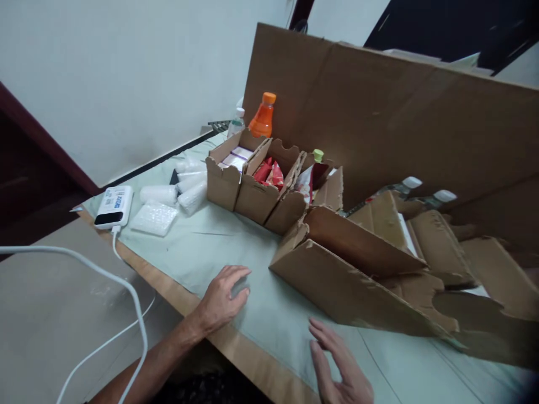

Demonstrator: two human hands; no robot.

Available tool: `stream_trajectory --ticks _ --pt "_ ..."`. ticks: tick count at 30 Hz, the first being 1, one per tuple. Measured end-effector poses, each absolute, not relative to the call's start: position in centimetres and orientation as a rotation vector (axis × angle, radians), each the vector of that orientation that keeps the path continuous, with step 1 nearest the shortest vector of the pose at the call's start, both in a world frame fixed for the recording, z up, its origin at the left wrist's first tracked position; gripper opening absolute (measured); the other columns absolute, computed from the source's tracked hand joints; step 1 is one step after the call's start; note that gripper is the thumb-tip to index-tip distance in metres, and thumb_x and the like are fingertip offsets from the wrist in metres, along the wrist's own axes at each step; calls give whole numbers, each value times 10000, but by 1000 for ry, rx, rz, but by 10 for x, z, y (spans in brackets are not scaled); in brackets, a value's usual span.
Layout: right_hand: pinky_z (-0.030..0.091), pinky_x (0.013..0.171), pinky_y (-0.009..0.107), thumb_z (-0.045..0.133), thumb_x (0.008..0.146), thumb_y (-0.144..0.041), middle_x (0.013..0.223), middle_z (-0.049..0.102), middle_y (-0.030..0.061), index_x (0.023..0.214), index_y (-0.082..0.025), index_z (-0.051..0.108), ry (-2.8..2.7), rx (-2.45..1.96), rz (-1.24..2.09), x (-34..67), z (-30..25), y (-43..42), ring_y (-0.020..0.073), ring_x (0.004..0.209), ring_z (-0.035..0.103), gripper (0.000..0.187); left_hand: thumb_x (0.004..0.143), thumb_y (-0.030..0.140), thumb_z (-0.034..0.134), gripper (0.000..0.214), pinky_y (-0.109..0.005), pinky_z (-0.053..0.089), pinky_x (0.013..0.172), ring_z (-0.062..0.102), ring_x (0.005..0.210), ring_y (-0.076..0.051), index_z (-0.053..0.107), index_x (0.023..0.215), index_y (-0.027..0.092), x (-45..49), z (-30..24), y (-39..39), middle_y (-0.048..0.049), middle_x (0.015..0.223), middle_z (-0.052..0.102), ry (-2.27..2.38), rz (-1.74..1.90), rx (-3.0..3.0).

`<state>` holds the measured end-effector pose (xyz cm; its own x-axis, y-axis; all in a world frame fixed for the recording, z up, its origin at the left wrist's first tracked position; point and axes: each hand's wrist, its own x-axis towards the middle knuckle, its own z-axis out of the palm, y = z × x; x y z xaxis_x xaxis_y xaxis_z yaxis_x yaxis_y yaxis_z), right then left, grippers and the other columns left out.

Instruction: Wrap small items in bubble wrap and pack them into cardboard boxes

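My left hand [223,300] hovers at or rests on the pale green tabletop [210,247] near its front edge, fingers apart and nothing between them. Lower right of it, my right hand [339,365] is also open, thumb and fingers spread and holding nothing. Closest to both is a long cardboard box [337,280] with an open top, lying just beyond them. Farther back stand small cardboard bins: one holds white boxes [236,159], another red snack packets [270,173], and a third a red-and-white packet [305,184].
Bubble-wrapped bundles [158,194] and a flat bubble-wrap packet [154,217] lie on the left, beside a white power bank [114,206] with a white cable [137,306]. An orange bottle [263,116] stands behind the bins. A tall cardboard panel [379,112] closes off the back.
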<state>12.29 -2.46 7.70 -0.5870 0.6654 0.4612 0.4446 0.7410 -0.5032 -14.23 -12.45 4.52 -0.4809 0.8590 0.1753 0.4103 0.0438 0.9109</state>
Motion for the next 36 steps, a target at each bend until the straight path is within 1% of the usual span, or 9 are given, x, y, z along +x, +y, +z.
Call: stream_trajectory --ticks 6,8,10,14,19,24,28,32,36 --pt "582 889 354 542 983 -141 1099 777 79 1143 -232 714 -2644 -174 673 -58 122 -27 213 998 714 252 843 186 582 301 -421 574 940 700 1048 -264 717 1111 189 -145 28 -143 -110 1074 758 1921 1655 1149" --pt "551 919 356 582 964 -149 1159 758 79 1128 -215 714 -2874 -30 593 -121 126 -30 227 1059 678 221 821 182 592 276 -433 585 894 710 998 -285 721 1065 178 -144 23 -144 -116 1009 761 1910 1686 1152" --pt "527 929 358 608 963 -188 1234 722 86 1165 -200 693 -3063 57 460 -181 124 -36 243 1114 636 219 803 158 591 290 -456 573 931 706 1037 -303 728 1058 181 -144 20 -144 -124 1041 763 1910 1690 1164" --pt "490 933 404 662 935 -314 1347 629 141 1291 -146 609 -3146 159 204 -270 109 -53 292 1181 564 397 777 112 567 408 -445 551 1000 694 1068 -281 717 1143 214 -145 19 -142 -100 1117 756 1886 1717 1191" --pt "442 930 428 560 972 -191 1208 688 120 1042 -166 710 -3194 238 167 -286 90 -51 283 1148 570 168 790 113 556 311 -407 586 892 699 946 -264 733 1027 210 -147 17 -141 -102 999 756 1866 1753 1164" --pt "406 923 395 625 976 -289 1341 659 107 1163 -188 704 -3184 218 148 -258 121 -18 266 1174 556 226 808 88 537 327 -390 578 917 707 1003 -247 732 1050 186 -147 16 -142 -108 1038 762 1822 1789 1131" --pt "395 893 405 519 1005 -173 1229 693 139 1119 -163 710 -3155 67 -95 -282 148 -5 291 1115 551 223 826 95 548 289 -392 585 903 714 1004 -248 730 1035 180 -149 17 -142 -118 1041 768 1780 1816 1157" --pt "363 970 438 380 999 -44 1358 607 190 1285 -139 629 -3083 306 -160 -335 131 -14 307 1244 483 391 813 82 553 312 -401 589 916 721 1018 -249 718 1050 198 -147 10 -139 -114 1054 770 1769 1851 1160" --pt "358 1015 404 445 1017 -119 1327 650 140 1064 -164 720 -3050 368 -41 -373 115 -24 281 1295 480 282 793 63 537 345 -405 590 913 721 985 -243 713 1057 200 -145 3 -137 -107 1027 769 1764 1891 1138"
